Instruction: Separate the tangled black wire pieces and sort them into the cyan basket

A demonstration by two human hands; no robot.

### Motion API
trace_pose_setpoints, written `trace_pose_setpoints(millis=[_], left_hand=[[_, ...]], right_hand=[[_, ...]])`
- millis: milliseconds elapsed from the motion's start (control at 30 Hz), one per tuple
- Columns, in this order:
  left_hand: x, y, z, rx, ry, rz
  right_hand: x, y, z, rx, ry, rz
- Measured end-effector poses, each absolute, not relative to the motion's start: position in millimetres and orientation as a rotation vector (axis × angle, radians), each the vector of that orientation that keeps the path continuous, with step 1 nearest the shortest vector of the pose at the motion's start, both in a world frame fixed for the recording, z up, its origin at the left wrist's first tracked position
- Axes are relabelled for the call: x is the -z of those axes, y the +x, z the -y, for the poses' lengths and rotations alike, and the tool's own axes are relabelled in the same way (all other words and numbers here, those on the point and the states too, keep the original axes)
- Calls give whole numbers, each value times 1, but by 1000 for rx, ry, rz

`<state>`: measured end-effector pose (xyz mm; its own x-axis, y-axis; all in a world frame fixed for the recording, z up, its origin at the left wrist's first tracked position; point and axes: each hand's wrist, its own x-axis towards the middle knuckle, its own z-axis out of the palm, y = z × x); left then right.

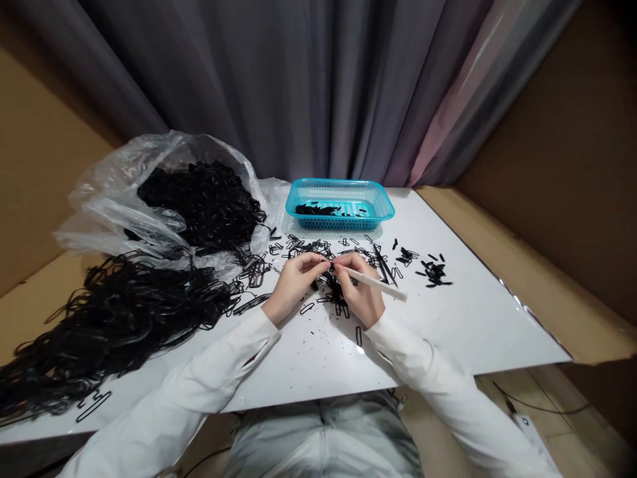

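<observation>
Over the middle of the white table, my left hand (299,277) and my right hand (361,287) meet at the fingertips. A pale, flat, stick-like tool (379,283) lies in my right hand, its long end sticking out to the right; its working tip is hidden by the fingers. My left thumb and forefinger pinch a small black piece (332,265), mostly covered by the fingers. Loose black plastic loops (308,307) and small bits are spread beneath and around both hands. A little heap of short black pieces (434,272) is to the right of them.
Behind the hands stands a blue plastic basket (340,224) holding some black pieces. At left are a clear plastic bag (107,179) full of black parts and a large tangled pile of black loops (124,318). Cardboard walls (557,133) flank the table; a grey curtain (279,86) hangs behind.
</observation>
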<state>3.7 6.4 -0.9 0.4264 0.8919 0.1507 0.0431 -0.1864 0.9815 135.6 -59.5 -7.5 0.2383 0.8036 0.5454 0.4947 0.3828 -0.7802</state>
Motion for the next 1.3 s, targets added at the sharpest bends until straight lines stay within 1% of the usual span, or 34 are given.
trace_pose_setpoints(millis=[100,367,533,700,867,1167,1300], left_hand=[[2,4,-5,-967,1601,-857],[11,11,4,-1180,1747,-923],[13,12,7,-1221,1810,-924],[6,10,18,-1209,1870,-838],[2,10,20,-1186,1803,-794],[3,8,6,-1172,1509,-845],[3,8,5,-1170,1470,-828]], right_hand=[[9,135,59,-211,-1259,1478],[19,133,54,-11,-1360,1501],[21,129,53,-1,-1415,1494],[24,146,45,-49,-1476,1406],[19,156,42,-155,-1476,1320],[5,159,44,-603,-1216,1287],[2,154,46,-720,-1134,1301]])
